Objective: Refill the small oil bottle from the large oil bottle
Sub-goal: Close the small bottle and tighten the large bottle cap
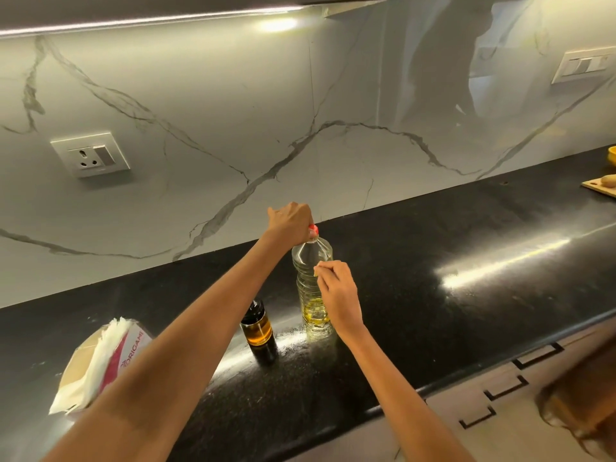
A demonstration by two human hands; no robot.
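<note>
Already our left hand (290,225) gripped the red cap (312,229) of the tall, upright, clear plastic oil bottle (313,288). Our right hand (336,295), fingers loosely curled, touched its ribbed side. Just left stood the small dark-capped glass bottle (257,325), still closed.

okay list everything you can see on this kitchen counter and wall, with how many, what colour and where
large oil bottle: one, clear with yellow oil low down, upright mid-counter
cap: one, red, on the large bottle
small oil bottle: one, dark cap, amber oil, left of the large bottle
napkin pack: one, white and red, counter's left
cutting board: one, pale wood, far right
socket: one, white, wall left
switch plate: one, white, wall right
counter: black
left hand: grips the cap
right hand: fingers curled at the large bottle's side
</note>
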